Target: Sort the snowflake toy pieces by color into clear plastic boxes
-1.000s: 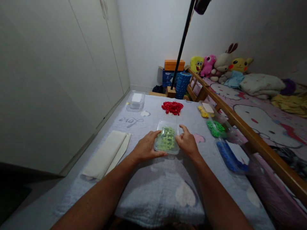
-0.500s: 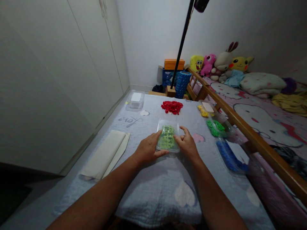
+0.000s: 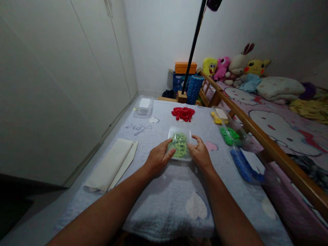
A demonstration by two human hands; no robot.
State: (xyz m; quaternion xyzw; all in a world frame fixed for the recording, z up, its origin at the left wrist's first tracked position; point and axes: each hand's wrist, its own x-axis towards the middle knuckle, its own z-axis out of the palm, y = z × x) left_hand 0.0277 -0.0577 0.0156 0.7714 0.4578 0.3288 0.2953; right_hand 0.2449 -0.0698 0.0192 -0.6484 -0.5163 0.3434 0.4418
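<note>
A clear plastic box (image 3: 179,144) filled with light green pieces rests on the grey blanket (image 3: 164,201) in front of me. My left hand (image 3: 156,159) grips its near left corner, thumb lying on the lid. My right hand (image 3: 200,154) holds the near right edge, fingers curled against the side. A heap of red pieces (image 3: 183,113) lies loose on the blanket beyond the box.
A clear box with a white card (image 3: 144,106) sits far left. Bags of yellow (image 3: 218,118), green (image 3: 230,136) and blue pieces (image 3: 245,166) line the wooden bed rail (image 3: 266,143) at right. Folded white cloth (image 3: 112,165) lies left. A black pole (image 3: 192,48) rises behind.
Both hands have shifted slightly on the box, pressing at its near edge; the box has moved a little away from me. Nothing else has moved.
</note>
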